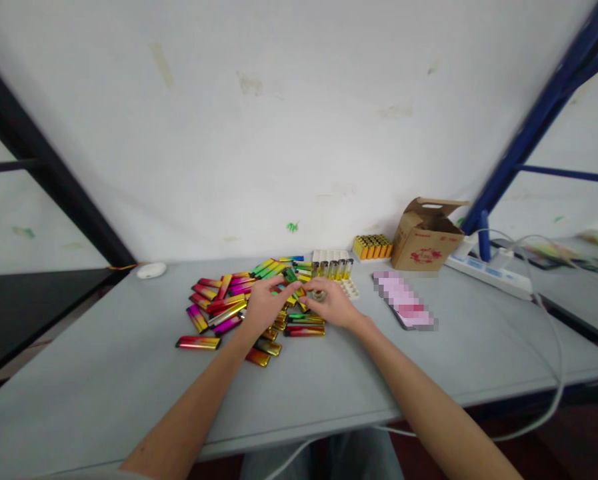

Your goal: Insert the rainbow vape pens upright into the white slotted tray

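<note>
Both of my hands meet over a loose pile of shiny lighters (229,303), coloured red, gold, magenta and green. My left hand (267,305) is closed, its fingertips round a green lighter (289,275) that tilts up from the pile. My right hand (333,303) has its thumb and fingers curled together just beside the left fingertips. What lies in the right fingers is mostly hidden. Behind that hand, a white holed tray (329,255) carries a row of clear-and-gold lighters (333,269) standing upright.
Another tray of upright orange lighters (373,247) stands by the wall, left of an open cardboard box (426,240). A phone (403,300) lies at right, before a white power strip (493,275) with cables. A white oval object (151,270) sits at far left.
</note>
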`<state>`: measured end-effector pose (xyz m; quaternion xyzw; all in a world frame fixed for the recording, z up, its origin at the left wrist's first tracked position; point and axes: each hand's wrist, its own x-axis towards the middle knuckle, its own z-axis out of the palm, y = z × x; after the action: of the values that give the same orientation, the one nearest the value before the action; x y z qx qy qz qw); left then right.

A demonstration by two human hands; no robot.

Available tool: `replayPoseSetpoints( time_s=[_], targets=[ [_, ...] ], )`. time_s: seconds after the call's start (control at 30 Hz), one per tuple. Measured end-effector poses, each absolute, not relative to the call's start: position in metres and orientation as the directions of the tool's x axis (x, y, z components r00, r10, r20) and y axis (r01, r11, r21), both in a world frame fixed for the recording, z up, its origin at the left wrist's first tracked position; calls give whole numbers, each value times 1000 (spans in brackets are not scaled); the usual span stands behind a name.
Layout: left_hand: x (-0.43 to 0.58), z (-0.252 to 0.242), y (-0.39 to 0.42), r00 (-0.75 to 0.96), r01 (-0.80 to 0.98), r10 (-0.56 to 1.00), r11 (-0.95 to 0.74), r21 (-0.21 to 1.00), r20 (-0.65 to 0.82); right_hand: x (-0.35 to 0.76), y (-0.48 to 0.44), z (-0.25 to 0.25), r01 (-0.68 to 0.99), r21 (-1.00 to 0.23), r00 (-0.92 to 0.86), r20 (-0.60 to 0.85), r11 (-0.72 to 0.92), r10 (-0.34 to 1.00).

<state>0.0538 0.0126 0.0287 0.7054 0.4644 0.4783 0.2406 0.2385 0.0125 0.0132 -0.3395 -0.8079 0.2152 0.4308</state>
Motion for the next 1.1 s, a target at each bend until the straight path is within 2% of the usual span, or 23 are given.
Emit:
replayPoseSetpoints(
  time_s=[0.1, 0.2, 0.3, 0.37, 0.53, 0.73, 0.9, 1.0, 1.1],
  targets=[
    [44, 31, 15, 76, 601, 852, -454, 658, 518, 240, 15, 11, 370, -672, -320, 557, 642, 767],
    [31, 33, 16, -26, 800, 809, -336, 498, 588, 242, 18, 7, 503, -629, -249, 550, 592, 797],
    [22, 33, 19, -90, 890, 823, -187, 416, 561, 242, 17, 5, 656, -550, -226, 511, 518, 829],
    [19, 31, 21, -78, 916, 815, -169, 364, 575, 241, 15, 6, 709, -513, -219, 491, 483, 843],
    [22, 22, 24, 39, 915, 774, -281, 288, 632, 237, 9, 8, 753, -482, -204, 475, 447, 856],
    [39, 16, 18, 336, 794, 758, -548, 265, 559, 239, 9, 10, 806, -416, -238, 425, 422, 873],
    [47, 15, 12, 418, 746, 749, -606, 276, 514, 241, 12, 7, 754, -418, -331, 425, 507, 843],
    [47, 15, 11, 461, 720, 728, -641, 265, 507, 242, 12, 7, 757, -367, -400, 391, 540, 829],
    [46, 14, 10, 517, 706, 723, -663, 249, 459, 242, 11, 9, 808, -309, -394, 350, 502, 850]
  ],
)
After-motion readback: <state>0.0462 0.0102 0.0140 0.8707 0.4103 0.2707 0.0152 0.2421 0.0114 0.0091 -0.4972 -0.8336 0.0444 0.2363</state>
